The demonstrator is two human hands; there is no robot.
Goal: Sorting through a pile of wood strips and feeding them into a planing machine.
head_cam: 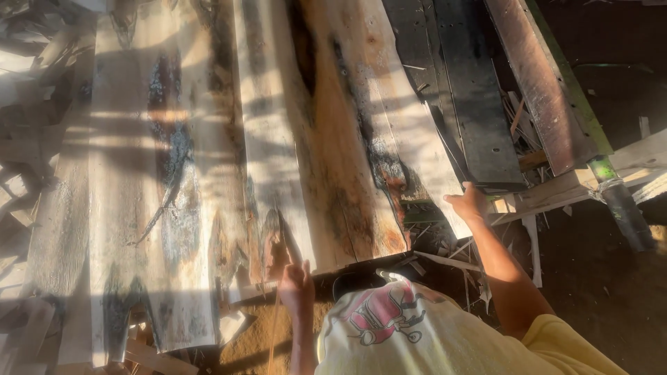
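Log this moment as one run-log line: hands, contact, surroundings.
left hand: at near end of rough planks | right hand: on right plank edge | dark boards beyond

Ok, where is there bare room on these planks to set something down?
The wide pale rough-sawn planks lie bare from the far end down to the left hand at the near edge. The right hand rests on the rightmost plank's corner. Beyond it, dark metal sheets, a rusty beam and wood offcuts crowd the side.
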